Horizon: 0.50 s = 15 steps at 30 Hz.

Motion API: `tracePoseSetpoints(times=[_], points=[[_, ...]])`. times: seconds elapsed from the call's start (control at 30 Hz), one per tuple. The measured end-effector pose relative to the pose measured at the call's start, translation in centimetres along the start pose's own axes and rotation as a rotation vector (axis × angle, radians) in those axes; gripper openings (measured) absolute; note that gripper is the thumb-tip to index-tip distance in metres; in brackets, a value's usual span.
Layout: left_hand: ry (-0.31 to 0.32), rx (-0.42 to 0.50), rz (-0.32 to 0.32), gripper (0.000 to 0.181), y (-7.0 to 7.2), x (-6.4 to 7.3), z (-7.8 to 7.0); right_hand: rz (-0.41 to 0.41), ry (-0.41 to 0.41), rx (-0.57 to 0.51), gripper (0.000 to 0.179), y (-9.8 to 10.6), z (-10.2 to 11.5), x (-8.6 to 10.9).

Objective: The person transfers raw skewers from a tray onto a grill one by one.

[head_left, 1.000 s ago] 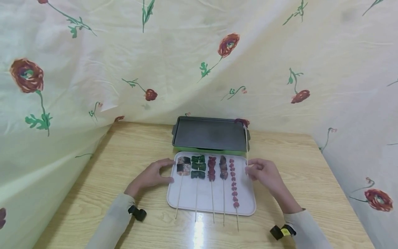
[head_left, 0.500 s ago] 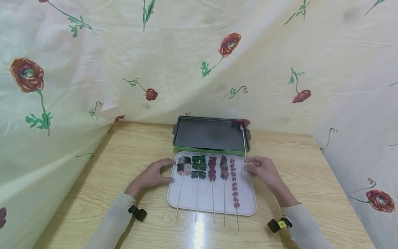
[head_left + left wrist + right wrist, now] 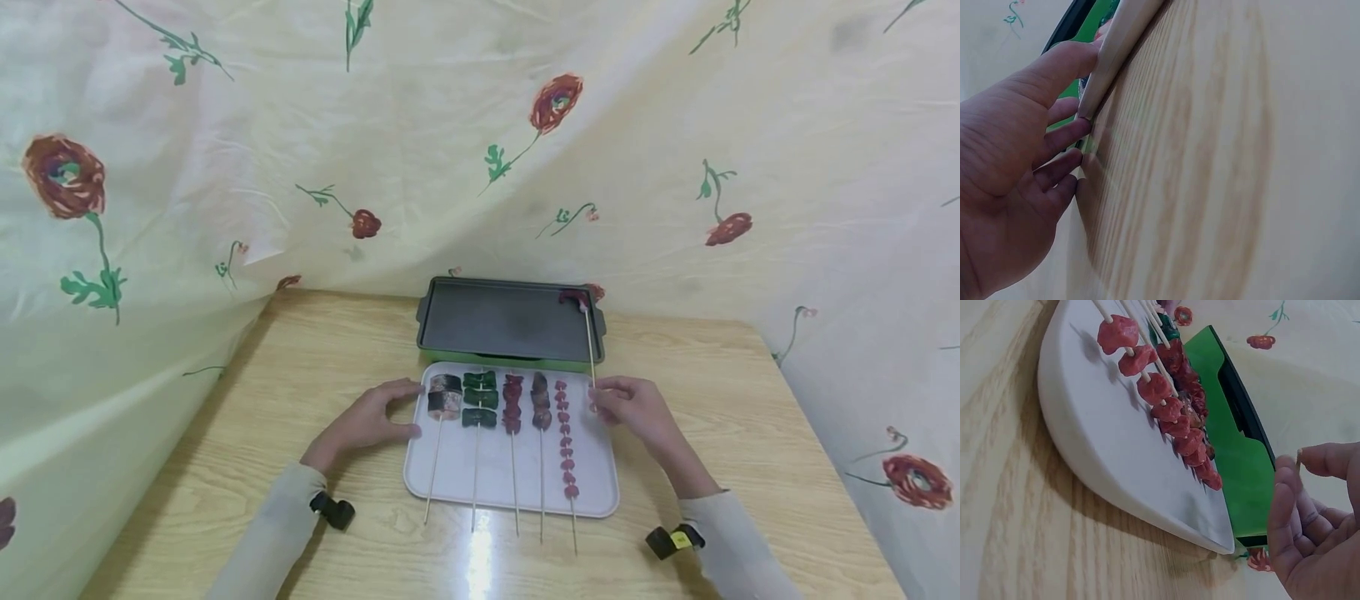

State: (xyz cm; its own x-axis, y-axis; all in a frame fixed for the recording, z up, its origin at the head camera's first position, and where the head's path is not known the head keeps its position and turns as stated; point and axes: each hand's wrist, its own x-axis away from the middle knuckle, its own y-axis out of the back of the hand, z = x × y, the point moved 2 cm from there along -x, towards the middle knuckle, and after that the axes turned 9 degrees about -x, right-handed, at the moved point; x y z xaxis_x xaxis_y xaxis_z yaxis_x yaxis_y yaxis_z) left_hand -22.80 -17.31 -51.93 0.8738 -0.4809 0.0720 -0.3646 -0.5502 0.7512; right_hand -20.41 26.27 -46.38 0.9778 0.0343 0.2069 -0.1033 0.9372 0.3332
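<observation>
My right hand (image 3: 628, 406) pinches the lower end of a wooden skewer (image 3: 589, 342) between thumb and fingertips. A curled dark-red food piece (image 3: 574, 298) is on its far end, over the right back of the griddle (image 3: 502, 321). In the right wrist view the skewer's cut end (image 3: 1299, 457) pokes out between the fingertips. The white tray (image 3: 495, 483) holds several food skewers in a row, their sticks jutting past the near rim. My left hand (image 3: 375, 417) touches the tray's left edge, thumb and fingers spread apart; the left wrist view shows the fingertips right at the rim.
The griddle has a black plate and green base (image 3: 1235, 487), directly behind the tray. On the tray lie a striped fish-like skewer (image 3: 444, 398), a green one (image 3: 479, 400) and a beaded red one (image 3: 566, 442). Flowered cloth (image 3: 420, 150) hangs behind the wooden table (image 3: 697, 367).
The held skewer has shifted slightly left, and its dark-red end has lowered onto the right part of the griddle. My right hand moved a little left; the left hand stayed at the tray.
</observation>
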Motion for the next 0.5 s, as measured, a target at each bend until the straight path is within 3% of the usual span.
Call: tracePoseSetpoints(times=[0.17, 0.37, 0.5], points=[[0.001, 0.006, 0.006, 0.073, -0.1, 0.0, 0.1, -0.03, 0.012, 0.074, 0.05, 0.5, 0.1, 1.4], [0.0, 0.005, 0.006, 0.074, -0.2, 0.1, 0.1, -0.097, 0.166, 0.161, 0.043, 1.0, 0.9, 4.3], [-0.007, 0.006, -0.005, 0.074, -0.1, 0.0, 0.1, -0.113, 0.219, 0.165, 0.039, 1.0, 1.5, 6.4]])
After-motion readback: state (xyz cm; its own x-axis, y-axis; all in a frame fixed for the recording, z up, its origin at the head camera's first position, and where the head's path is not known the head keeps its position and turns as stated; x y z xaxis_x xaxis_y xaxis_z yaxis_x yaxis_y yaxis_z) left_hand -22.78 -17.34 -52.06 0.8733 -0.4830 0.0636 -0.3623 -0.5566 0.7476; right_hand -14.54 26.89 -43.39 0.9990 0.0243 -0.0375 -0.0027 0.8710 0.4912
